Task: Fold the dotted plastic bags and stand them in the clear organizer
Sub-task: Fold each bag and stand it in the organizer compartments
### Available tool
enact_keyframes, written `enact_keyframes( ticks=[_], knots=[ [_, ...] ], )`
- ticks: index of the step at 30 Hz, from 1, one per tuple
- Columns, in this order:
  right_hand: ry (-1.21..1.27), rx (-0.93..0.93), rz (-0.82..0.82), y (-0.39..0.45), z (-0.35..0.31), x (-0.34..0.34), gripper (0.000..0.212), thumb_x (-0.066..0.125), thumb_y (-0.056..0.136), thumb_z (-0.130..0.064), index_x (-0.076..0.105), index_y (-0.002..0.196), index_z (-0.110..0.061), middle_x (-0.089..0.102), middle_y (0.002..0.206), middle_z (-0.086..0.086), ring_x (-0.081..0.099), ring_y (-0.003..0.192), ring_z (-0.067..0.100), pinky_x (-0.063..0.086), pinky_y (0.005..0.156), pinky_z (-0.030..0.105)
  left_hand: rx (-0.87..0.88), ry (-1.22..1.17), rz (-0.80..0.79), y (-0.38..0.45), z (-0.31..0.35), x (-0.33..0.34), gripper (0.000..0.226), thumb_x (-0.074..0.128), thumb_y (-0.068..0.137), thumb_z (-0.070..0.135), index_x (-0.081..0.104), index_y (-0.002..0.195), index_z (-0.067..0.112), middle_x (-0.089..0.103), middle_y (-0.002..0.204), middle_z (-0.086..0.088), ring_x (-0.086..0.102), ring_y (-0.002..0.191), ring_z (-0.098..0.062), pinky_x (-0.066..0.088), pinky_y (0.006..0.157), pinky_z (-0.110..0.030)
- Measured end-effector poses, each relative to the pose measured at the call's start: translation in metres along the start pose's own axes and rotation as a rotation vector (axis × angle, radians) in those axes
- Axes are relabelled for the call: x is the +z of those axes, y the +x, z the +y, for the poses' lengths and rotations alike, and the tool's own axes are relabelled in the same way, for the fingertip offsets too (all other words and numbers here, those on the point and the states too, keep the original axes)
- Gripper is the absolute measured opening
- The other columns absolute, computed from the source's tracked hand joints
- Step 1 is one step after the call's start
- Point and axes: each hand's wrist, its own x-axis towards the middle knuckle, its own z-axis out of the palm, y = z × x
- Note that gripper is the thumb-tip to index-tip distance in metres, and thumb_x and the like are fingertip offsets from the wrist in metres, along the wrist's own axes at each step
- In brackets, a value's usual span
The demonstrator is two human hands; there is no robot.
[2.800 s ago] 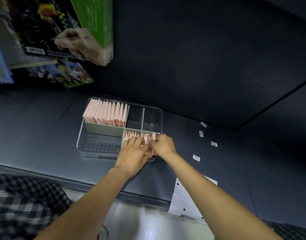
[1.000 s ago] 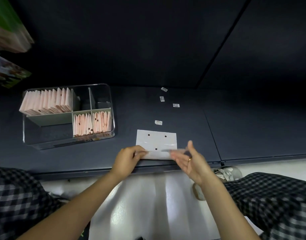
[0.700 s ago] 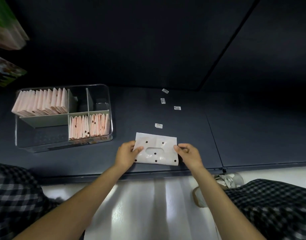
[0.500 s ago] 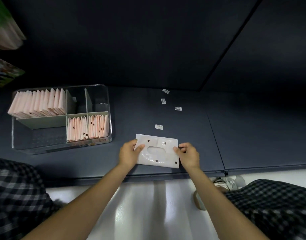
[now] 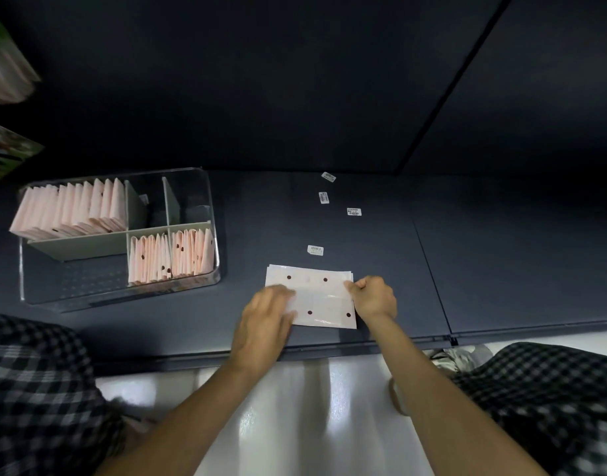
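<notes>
- A dotted plastic bag (image 5: 317,297) lay flat on the dark counter (image 5: 501,269), close to its near edge and to the right of the clear organizer (image 5: 212,214).
- The bag was pale, with four dark dots in view, and layered edges showed along its far side.
- The left hand (image 5: 264,324) rested on the bag's left part with fingers laid fairly straight over the plastic; its grip held nothing.
- The right hand (image 5: 374,298) sat at the bag's right edge, its fingers curled in and its grip pinching that edge near the far corner.
- The organizer stood on the counter's left part, well apart from the bag.
- Folded pink bags (image 5: 72,209) stood in a row in its far left compartment.
- More folded dotted bags (image 5: 171,257) stood upright in its two near right compartments, touching the near wall.
- Its near left compartment and two small far right compartments showed no bags.
- Four small white labels (image 5: 315,250) lay scattered on the counter beyond the bag.
- Checked fabric (image 5: 37,389) showed at both lower corners, and a pale glossy floor (image 5: 295,407) lay below the counter edge.
</notes>
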Motion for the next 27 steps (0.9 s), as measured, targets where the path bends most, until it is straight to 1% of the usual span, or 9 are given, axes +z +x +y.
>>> enact_keyframes(
  ticks=[3,7,10,12,15,18,20,23,27],
  knots=[
    [0.001,0.007,-0.012,0.003,0.001,0.000,0.025,0.058,0.091,-0.036,0.068,0.090,-0.014,0.069,0.103,0.010,0.061,0.099,0.032,0.044,0.075,0.029,0.230,0.213,-0.192,-0.017,0.010,0.005,0.052,0.080,0.072,0.033,0.066,0.117,0.010,0.063,0.125,-0.006,0.060,0.116,-0.024,0.052,0.092,-0.040],
    [-0.007,0.002,-0.027,0.005,0.001,0.000,0.025,0.057,0.091,-0.036,0.067,0.093,-0.013,0.068,0.105,0.010,0.060,0.100,0.031,0.043,0.075,0.028,0.196,0.463,-0.375,-0.031,0.005,0.006,0.080,0.063,0.075,0.064,0.053,0.134,0.010,0.047,0.142,-0.009,0.045,0.131,-0.021,0.040,0.107,-0.037],
    [-0.005,-0.013,-0.036,0.002,0.001,-0.002,0.023,0.055,0.092,-0.034,0.065,0.094,-0.012,0.067,0.107,0.010,0.060,0.100,0.031,0.045,0.076,0.030,0.223,0.501,-0.494,-0.034,-0.009,0.009,0.086,0.034,0.089,0.067,0.001,0.150,0.015,-0.005,0.156,-0.015,-0.009,0.144,-0.029,-0.008,0.118,-0.041],
    [-0.027,-0.066,0.052,-0.009,0.001,-0.004,0.020,0.053,0.094,-0.030,0.059,0.098,-0.011,0.064,0.106,0.011,0.059,0.099,0.031,0.045,0.074,0.032,0.236,0.501,-0.567,-0.034,-0.014,0.010,0.079,0.019,0.091,0.068,-0.025,0.142,0.026,-0.030,0.150,-0.011,-0.033,0.135,-0.028,-0.021,0.113,-0.041],
    [-0.218,-0.582,0.381,-0.039,0.006,0.006,0.020,0.046,0.093,-0.018,0.061,0.102,-0.008,0.062,0.102,0.012,0.059,0.094,0.031,0.050,0.078,0.037,0.225,0.486,-0.578,-0.034,-0.015,0.013,0.074,0.020,0.091,0.068,-0.023,0.142,0.035,-0.033,0.147,-0.012,-0.035,0.133,-0.029,-0.021,0.110,-0.044],
    [-0.429,-1.188,0.298,-0.067,0.023,0.033,0.031,0.063,0.085,-0.021,0.066,0.112,-0.007,0.067,0.116,0.010,0.063,0.109,0.027,0.053,0.089,0.039,0.256,0.500,-0.548,-0.032,-0.014,0.011,0.075,0.029,0.090,0.068,0.001,0.150,0.032,-0.021,0.152,-0.015,-0.026,0.137,-0.031,-0.013,0.113,-0.044],
    [-0.577,-1.251,0.180,-0.075,0.041,0.042,0.048,0.060,0.088,-0.036,0.059,0.126,-0.007,0.058,0.132,0.006,0.053,0.123,0.019,0.046,0.100,0.038,0.279,0.515,-0.481,-0.030,-0.012,0.007,0.074,0.040,0.087,0.067,0.021,0.149,0.031,0.000,0.156,-0.018,-0.002,0.144,-0.033,0.005,0.116,-0.045],
    [-0.656,-1.148,0.125,-0.068,0.063,0.032,0.058,0.038,0.092,-0.043,0.049,0.134,-0.005,0.046,0.142,0.008,0.044,0.131,0.018,0.039,0.106,0.039,0.226,0.446,-0.580,-0.028,-0.017,0.005,0.071,0.029,0.089,0.069,-0.002,0.148,0.043,-0.021,0.155,-0.014,-0.015,0.145,-0.028,-0.001,0.118,-0.037],
    [-0.770,-1.129,0.134,-0.058,0.083,0.009,0.058,0.031,0.091,-0.045,0.057,0.129,-0.010,0.051,0.138,0.005,0.049,0.127,0.015,0.038,0.105,0.037,0.200,0.417,-0.604,-0.018,-0.025,-0.003,0.064,0.029,0.086,0.073,0.002,0.142,0.058,-0.020,0.156,-0.015,-0.011,0.145,-0.026,0.010,0.117,-0.037]
  ],
)
